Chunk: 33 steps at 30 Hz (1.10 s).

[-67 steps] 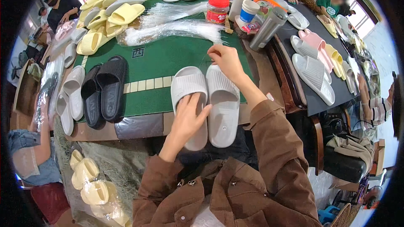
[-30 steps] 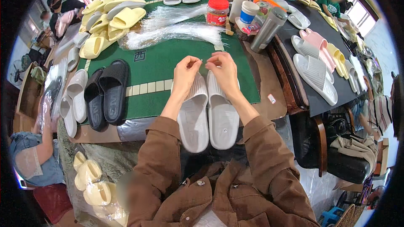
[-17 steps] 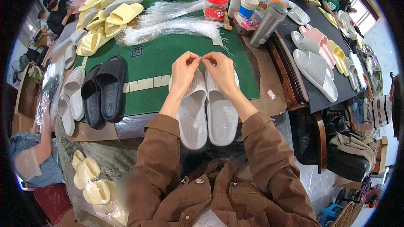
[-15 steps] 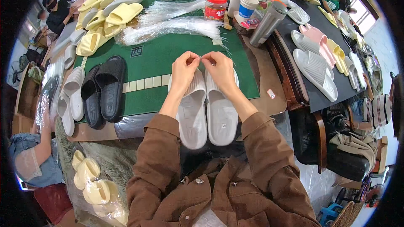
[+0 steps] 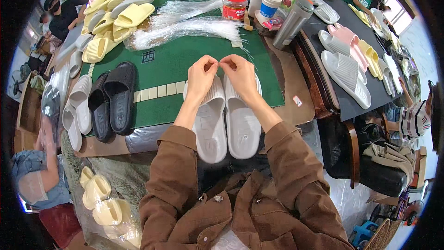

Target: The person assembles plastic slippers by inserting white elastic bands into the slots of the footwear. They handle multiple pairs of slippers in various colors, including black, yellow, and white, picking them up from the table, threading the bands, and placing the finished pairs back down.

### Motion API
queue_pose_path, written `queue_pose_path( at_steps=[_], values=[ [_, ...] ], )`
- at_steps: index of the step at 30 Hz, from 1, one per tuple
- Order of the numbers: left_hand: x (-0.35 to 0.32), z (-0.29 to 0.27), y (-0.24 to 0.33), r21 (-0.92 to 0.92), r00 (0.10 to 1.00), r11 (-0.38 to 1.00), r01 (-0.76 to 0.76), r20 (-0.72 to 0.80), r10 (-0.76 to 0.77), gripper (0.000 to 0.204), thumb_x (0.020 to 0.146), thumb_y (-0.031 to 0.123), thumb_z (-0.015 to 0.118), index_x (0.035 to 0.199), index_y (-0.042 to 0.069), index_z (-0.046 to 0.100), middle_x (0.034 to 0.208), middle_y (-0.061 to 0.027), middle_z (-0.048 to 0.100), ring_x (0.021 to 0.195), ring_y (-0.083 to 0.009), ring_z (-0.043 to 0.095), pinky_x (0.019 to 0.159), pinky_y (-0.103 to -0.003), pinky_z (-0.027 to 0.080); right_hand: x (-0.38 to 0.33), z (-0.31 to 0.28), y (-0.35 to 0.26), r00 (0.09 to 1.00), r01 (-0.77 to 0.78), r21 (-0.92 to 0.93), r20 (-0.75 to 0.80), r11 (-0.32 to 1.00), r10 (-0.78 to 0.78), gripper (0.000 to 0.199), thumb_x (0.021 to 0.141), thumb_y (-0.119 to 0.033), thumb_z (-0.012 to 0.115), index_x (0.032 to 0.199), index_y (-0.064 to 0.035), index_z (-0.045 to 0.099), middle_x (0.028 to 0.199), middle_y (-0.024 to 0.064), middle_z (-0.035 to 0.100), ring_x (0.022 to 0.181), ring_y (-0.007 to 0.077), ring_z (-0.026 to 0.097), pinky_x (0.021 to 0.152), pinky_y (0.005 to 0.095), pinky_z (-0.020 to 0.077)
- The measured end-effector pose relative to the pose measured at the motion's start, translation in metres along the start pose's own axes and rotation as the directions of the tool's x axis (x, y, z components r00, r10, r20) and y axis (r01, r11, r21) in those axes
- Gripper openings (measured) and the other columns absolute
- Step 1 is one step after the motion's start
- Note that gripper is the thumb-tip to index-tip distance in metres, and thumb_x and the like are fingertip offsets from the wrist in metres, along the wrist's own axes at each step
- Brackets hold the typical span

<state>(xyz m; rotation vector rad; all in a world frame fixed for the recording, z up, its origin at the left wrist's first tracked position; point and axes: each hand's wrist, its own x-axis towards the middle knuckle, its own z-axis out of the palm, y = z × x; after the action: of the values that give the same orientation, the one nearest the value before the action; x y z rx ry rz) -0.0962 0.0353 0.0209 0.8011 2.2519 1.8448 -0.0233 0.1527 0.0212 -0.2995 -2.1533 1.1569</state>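
A pair of grey slide slippers [image 5: 211,132] lies side by side in front of me, toes pointing away and heels over the table's near edge. Above their straps, my left hand [image 5: 202,75] and my right hand [image 5: 238,76] meet almost tip to tip. Both are closed in a pinch, thumb against forefinger. Anything between the fingertips is too small to make out. The hands and wrists cover parts of the straps. Beyond them lies a bundle of thin clear plastic strands [image 5: 185,31], some loose ends trailing to the right.
Black slippers [image 5: 119,99] and grey ones [image 5: 79,106] sit left on the green mat [image 5: 185,60]. Yellow slippers [image 5: 134,15] pile up behind. A red-lidded jar [image 5: 234,5], a cup [image 5: 269,5] and a steel flask [image 5: 293,23] stand back right. People work around.
Both hands stay pinched together over the slippers, with barely any movement. The view has shifted slightly.
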Motion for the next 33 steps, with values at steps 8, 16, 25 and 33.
queue_pose_path(
  at_steps=[8, 16, 25, 33],
  values=[
    [0.001, -0.004, -0.003, 0.069, 0.999, 0.998, -0.002, 0.042, -0.001, 0.011, 0.086, 0.010, 0.062, 0.085, 0.000, 0.065, 0.073, -0.0048, 0.064, 0.068, -0.0104, 0.057, 0.063, -0.028, 0.046, -0.001, 0.002, -0.005, 0.998, -0.049, 0.099, 0.050, 0.994, 0.044, 0.014, 0.084, -0.008, 0.063, 0.093, 0.0028, 0.065, 0.081, 0.0168, 0.068, 0.072, 0.0256, 0.067, 0.067, 0.0348, 0.0514],
    [-0.004, 0.006, 0.002, 0.102, 0.996, 0.994, -0.047, -0.068, 0.054, 0.014, 0.084, 0.013, 0.063, 0.088, 0.000, 0.068, 0.073, -0.0097, 0.067, 0.066, -0.0150, 0.061, 0.063, -0.030, 0.048, 0.002, 0.000, 0.000, 0.997, -0.072, 0.122, 0.002, 0.990, 0.073, 0.015, 0.082, -0.008, 0.064, 0.093, 0.0019, 0.066, 0.083, 0.0161, 0.069, 0.073, 0.0253, 0.067, 0.068, 0.0336, 0.0519],
    [0.001, 0.000, -0.012, 0.222, 0.996, 0.972, -0.081, -0.019, 0.088, 0.018, 0.090, 0.005, 0.056, 0.105, -0.001, 0.064, 0.095, -0.0149, 0.065, 0.085, -0.0241, 0.065, 0.076, -0.034, 0.051, 0.011, -0.056, -0.015, 0.990, 0.100, 0.120, -0.114, 0.988, -0.086, 0.015, 0.090, -0.005, 0.060, 0.103, -0.0006, 0.066, 0.096, 0.0089, 0.064, 0.086, 0.0163, 0.064, 0.075, 0.0292, 0.0521],
    [0.002, -0.003, 0.003, 0.123, 0.994, 0.987, -0.105, 0.050, 0.099, 0.035, 0.092, 0.008, 0.055, 0.127, 0.000, 0.050, 0.109, -0.0170, 0.064, 0.097, -0.0247, 0.064, 0.084, -0.034, 0.053, -0.015, -0.270, -0.002, 0.798, 0.048, -0.425, -0.528, 0.904, -0.291, 0.019, 0.091, -0.001, 0.053, 0.108, -0.0037, 0.063, 0.101, 0.0085, 0.063, 0.092, 0.0182, 0.058, 0.080, 0.0317, 0.0467]
  ],
)
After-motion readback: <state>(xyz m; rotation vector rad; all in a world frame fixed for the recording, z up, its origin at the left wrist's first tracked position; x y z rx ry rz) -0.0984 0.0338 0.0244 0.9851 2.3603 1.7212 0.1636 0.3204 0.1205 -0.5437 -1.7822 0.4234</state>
